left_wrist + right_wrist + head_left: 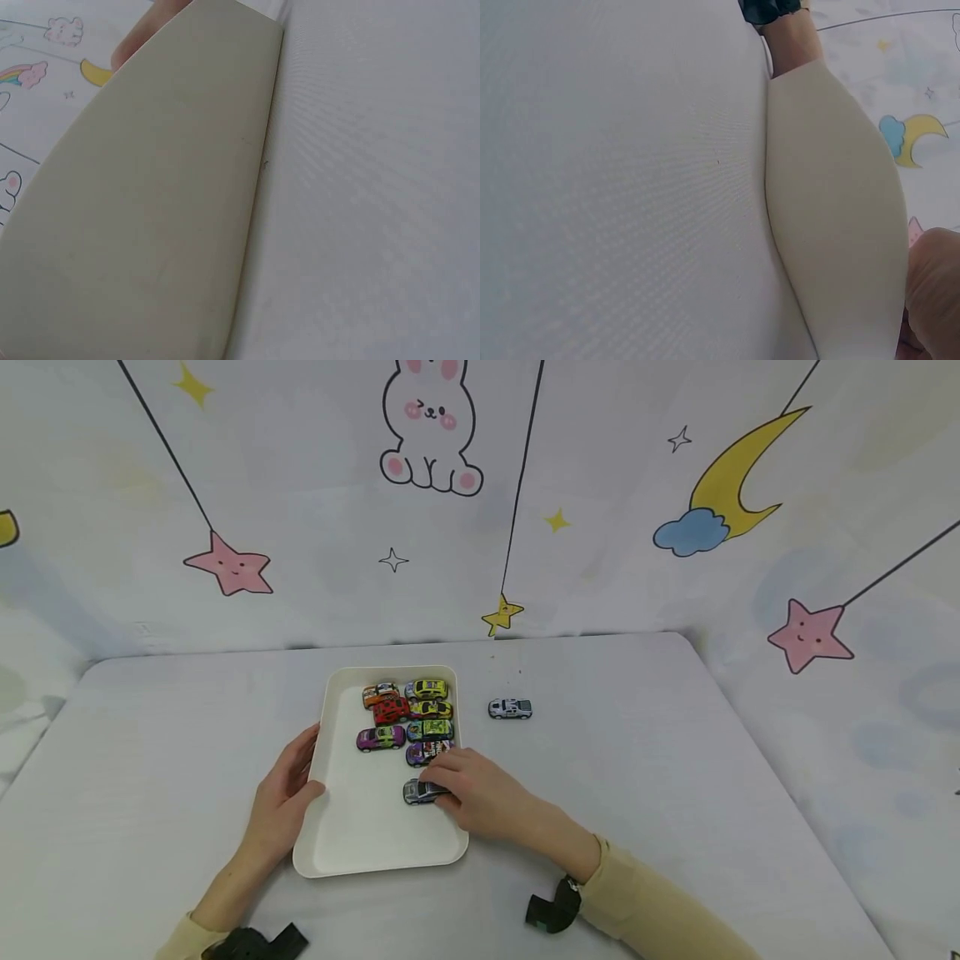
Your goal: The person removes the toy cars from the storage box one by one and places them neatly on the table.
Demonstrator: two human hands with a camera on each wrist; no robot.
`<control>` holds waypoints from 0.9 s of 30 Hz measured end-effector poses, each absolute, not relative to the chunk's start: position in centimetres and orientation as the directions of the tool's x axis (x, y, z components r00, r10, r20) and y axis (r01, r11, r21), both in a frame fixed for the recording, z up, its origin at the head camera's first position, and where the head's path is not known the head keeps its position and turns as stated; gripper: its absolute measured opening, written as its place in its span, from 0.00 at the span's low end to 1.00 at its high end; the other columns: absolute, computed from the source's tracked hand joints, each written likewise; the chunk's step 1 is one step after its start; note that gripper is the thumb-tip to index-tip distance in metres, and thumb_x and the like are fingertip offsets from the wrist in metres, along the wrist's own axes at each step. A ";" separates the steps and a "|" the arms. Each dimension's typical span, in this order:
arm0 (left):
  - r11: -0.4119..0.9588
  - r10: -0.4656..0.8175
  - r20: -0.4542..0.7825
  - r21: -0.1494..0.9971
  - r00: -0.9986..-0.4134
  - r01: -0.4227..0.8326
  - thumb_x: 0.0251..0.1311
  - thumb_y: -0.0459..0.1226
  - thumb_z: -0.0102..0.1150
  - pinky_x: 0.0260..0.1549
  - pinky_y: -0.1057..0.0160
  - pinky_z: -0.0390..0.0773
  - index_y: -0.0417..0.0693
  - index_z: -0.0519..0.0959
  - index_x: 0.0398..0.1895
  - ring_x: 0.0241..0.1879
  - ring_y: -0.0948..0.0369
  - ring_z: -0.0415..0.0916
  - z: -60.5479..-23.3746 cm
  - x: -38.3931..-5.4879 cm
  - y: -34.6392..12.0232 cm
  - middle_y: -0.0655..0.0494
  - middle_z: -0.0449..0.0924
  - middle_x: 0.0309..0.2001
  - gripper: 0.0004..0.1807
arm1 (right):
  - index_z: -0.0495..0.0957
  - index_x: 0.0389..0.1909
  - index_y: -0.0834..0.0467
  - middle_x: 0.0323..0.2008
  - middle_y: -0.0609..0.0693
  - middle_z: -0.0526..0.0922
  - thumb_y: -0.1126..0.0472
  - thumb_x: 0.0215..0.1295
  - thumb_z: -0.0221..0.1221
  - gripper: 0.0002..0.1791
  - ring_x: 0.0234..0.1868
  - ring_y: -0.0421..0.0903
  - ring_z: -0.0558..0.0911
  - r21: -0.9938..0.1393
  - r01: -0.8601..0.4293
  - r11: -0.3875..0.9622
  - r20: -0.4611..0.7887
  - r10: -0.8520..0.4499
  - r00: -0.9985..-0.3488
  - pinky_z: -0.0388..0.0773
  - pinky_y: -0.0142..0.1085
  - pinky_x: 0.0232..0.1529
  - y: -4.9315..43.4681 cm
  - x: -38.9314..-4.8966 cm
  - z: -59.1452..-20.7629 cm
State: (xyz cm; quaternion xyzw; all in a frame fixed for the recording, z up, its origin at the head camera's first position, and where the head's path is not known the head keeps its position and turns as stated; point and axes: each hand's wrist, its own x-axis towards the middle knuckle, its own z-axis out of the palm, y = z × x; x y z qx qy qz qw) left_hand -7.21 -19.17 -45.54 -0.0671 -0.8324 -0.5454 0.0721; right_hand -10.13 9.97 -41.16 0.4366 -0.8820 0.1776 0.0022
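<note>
Monitoring remotely, I saw right hand (480, 795) pinching grey car (420, 792) at four o'clock in tray (360, 827), left hand (282, 797) gripping tray at nine; light pinch, steady tray seemed best.

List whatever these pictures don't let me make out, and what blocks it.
Head view: one end of the dark grey toy car, covered by the right grip.
Head view: fine markings on the silver-white toy car, too small.
Left wrist view: the inside of the white rectangular tray, hidden by its wall.
Right wrist view: part of the right grip, cut off by the right edge.
</note>
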 end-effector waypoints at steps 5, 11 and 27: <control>0.383 0.032 0.196 0.903 -0.980 0.193 0.58 0.19 0.48 0.57 0.85 0.63 0.45 0.60 0.76 0.69 0.39 0.63 -45.4 -7.1 -19.1 0.37 0.63 0.72 0.39 | 0.81 0.54 0.56 0.50 0.46 0.83 0.64 0.65 0.63 0.16 0.54 0.44 0.79 -0.282 -0.777 0.563 0.156 -0.772 -0.616 0.74 0.37 0.61 9.9 -10.0 -41.3; 0.386 0.030 0.191 0.903 -0.981 0.187 0.59 0.19 0.48 0.57 0.85 0.64 0.45 0.59 0.76 0.70 0.43 0.64 -45.4 -7.1 -19.1 0.38 0.63 0.72 0.39 | 0.80 0.54 0.56 0.50 0.47 0.83 0.63 0.65 0.63 0.17 0.55 0.45 0.79 -0.238 -0.780 0.578 0.130 -0.777 -0.616 0.73 0.37 0.63 9.8 -9.9 -41.0; 0.390 0.027 0.193 0.901 -0.981 0.188 0.58 0.19 0.47 0.57 0.84 0.64 0.44 0.59 0.76 0.68 0.71 0.65 -45.6 -7.3 -19.2 0.37 0.64 0.72 0.39 | 0.81 0.54 0.58 0.51 0.48 0.82 0.68 0.64 0.63 0.17 0.55 0.45 0.78 -0.384 -0.793 0.473 0.355 -0.717 -0.600 0.73 0.37 0.62 10.1 -9.9 -42.7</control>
